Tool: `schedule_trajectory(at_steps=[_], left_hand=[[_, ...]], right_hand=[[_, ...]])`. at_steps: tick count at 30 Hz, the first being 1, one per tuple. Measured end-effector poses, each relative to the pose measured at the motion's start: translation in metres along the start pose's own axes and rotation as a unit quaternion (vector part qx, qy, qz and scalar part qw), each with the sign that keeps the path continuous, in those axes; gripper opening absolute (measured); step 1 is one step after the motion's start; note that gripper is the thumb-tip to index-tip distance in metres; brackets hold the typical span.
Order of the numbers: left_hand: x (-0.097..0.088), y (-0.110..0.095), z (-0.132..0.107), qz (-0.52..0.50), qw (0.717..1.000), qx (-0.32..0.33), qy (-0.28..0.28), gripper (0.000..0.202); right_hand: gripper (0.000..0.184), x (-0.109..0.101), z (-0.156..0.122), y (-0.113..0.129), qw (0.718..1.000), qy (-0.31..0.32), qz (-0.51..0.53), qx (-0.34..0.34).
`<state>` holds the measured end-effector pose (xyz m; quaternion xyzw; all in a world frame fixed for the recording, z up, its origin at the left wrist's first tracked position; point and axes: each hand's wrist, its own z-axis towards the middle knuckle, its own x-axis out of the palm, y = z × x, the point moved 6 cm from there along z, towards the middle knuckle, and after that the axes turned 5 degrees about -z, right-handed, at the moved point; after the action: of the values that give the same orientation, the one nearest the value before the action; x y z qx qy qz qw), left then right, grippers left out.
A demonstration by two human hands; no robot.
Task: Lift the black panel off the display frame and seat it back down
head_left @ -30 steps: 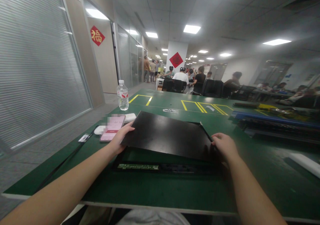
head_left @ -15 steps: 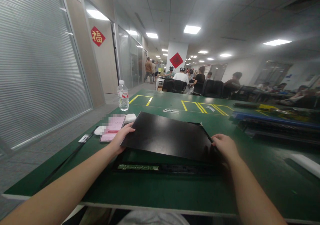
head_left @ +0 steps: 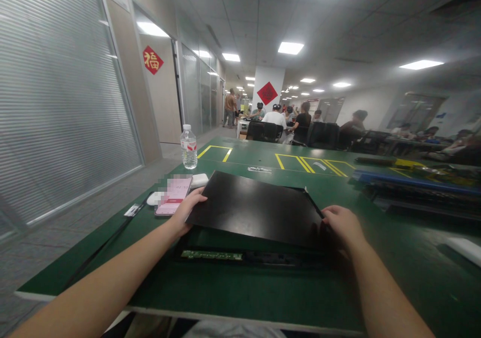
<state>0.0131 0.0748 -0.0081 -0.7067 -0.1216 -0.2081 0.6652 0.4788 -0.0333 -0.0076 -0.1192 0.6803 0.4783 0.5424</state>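
A flat black panel [head_left: 255, 208] is tilted up at its near edge above the green table [head_left: 240, 288]. My left hand [head_left: 188, 209] grips its left edge, thumb on top. My right hand [head_left: 343, 224] grips its right near corner, fingers curled round the edge. Under the raised edge lies a black frame with a narrow green circuit strip [head_left: 217, 255].
A phone with a pink screen [head_left: 174, 201], a white case [head_left: 199, 180] and a water bottle [head_left: 188, 147] sit to the left. A black cable [head_left: 108, 238] runs along the left edge. Stacked dark trays [head_left: 413, 190] stand at the right. Several people sit at far tables.
Both hands keep the same hold on the panel. The view has shifted slightly right and down; the panel's tilt looks almost unchanged.
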Motion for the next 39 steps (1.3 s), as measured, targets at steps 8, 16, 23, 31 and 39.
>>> schedule_trajectory(at_steps=[8, 16, 23, 31, 39], left_hand=[[0.0023, -0.0002, -0.0020, -0.004, 1.000, -0.020, 0.007, 0.062], [0.0043, -0.0015, -0.0014, -0.010, 1.000, -0.008, 0.027, 0.065], [0.0042, -0.0037, -0.0062, 0.002, 1.000, -0.017, -0.008, 0.064], [0.0001, -0.0021, -0.0030, 0.037, 0.999, -0.021, -0.009, 0.056], [0.0005, -0.0036, -0.0031, 0.046, 0.999, -0.018, -0.011, 0.054]], right_hand=[[0.027, -0.0002, -0.0025, 0.0051, 0.999, 0.020, -0.043, -0.012], [0.027, -0.0011, -0.0036, 0.0066, 0.999, 0.028, -0.045, -0.012], [0.027, -0.0011, -0.0019, 0.0061, 0.999, 0.018, -0.037, -0.019], [0.026, -0.0009, -0.0022, 0.0058, 0.998, 0.022, -0.053, -0.031], [0.026, -0.0011, -0.0013, 0.0034, 0.998, 0.026, -0.046, -0.025]])
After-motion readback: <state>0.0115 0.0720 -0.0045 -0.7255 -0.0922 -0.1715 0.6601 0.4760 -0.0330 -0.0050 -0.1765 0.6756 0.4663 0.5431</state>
